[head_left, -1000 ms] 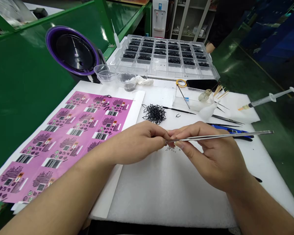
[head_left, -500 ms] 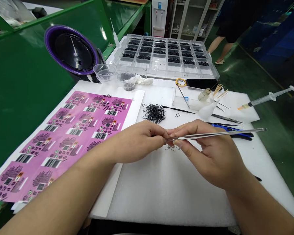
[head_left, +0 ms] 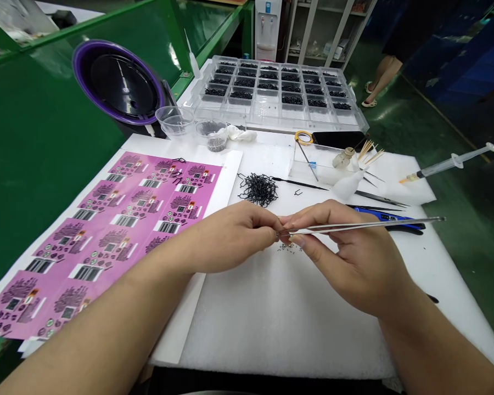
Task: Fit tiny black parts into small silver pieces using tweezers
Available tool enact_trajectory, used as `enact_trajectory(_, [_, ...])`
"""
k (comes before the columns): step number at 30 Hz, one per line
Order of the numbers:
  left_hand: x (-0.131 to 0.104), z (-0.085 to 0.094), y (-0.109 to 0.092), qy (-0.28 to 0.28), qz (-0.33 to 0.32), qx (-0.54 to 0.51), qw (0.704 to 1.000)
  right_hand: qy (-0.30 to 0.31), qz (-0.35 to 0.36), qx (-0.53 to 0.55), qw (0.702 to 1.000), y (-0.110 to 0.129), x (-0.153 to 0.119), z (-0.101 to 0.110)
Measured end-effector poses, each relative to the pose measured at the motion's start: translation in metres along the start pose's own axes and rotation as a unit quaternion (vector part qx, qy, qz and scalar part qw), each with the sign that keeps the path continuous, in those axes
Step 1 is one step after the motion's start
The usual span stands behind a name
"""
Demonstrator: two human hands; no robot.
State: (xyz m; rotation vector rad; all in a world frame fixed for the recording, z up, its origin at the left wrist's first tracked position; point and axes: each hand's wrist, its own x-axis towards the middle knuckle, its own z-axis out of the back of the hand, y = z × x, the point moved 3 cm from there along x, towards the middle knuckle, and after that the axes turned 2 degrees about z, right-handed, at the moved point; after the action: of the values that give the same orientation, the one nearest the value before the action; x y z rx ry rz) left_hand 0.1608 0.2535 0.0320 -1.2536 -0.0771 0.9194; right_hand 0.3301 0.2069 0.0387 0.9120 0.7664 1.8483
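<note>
My right hand [head_left: 346, 252] is closed on silver tweezers [head_left: 366, 225], whose tips point left at the fingers of my left hand [head_left: 234, 236]. My left thumb and forefinger are pinched together at those tips; whatever they hold is too small and too hidden to name. The fingertips of both hands meet above the white foam surface [head_left: 280, 323]. Just below them lies a scatter of tiny metal bits [head_left: 288, 248]. Behind my hands sits a heap of small bent black pieces [head_left: 259, 189], with one loose black piece [head_left: 298, 192] to its right.
Pink printed sheets [head_left: 123, 219] lie at left, beside a purple-rimmed black device [head_left: 119, 82]. Clear cups [head_left: 175, 122] and a compartment box [head_left: 263, 112] of black pieces stand behind. A syringe [head_left: 448, 164], a blue-handled tool [head_left: 389, 216] and a squeeze bottle [head_left: 348, 185] lie right. Another person's legs [head_left: 382, 79] show beyond.
My hands and the tweezers have barely moved, still meeting at the same spot. In the background the other person's legs have shifted to the right.
</note>
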Motion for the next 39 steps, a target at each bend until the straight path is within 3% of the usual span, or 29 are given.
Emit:
enact_trajectory(14, [0.000, 0.000, -0.002, 0.017, -0.011, -0.005, 1.000, -0.017, 0.014, 0.031, 0.999, 0.001, 0.001, 0.001])
enact_trajectory(21, [-0.001, 0.003, -0.003, 0.010, -0.011, -0.001, 1.000, -0.050, -0.064, 0.096, 0.992, -0.003, 0.003, 0.004])
enact_trajectory(24, [-0.003, 0.005, -0.001, 0.012, -0.007, 0.015, 1.000, -0.071, -0.104, 0.030, 0.992, -0.011, 0.006, 0.011])
enact_trajectory(30, [-0.007, 0.009, -0.006, 0.000, -0.011, 0.034, 0.999, 0.064, -0.154, -0.132, 0.977, -0.024, 0.010, 0.010])
enact_trajectory(34, [-0.009, 0.011, -0.011, -0.004, 0.010, 0.047, 0.999, 0.083, -0.154, -0.126, 0.976, -0.023, 0.010, 0.010])
enact_trajectory(39, [-0.009, 0.011, -0.002, -0.025, 0.004, 0.055, 0.998, 0.098, -0.154, -0.109, 0.977, -0.022, 0.009, 0.010])
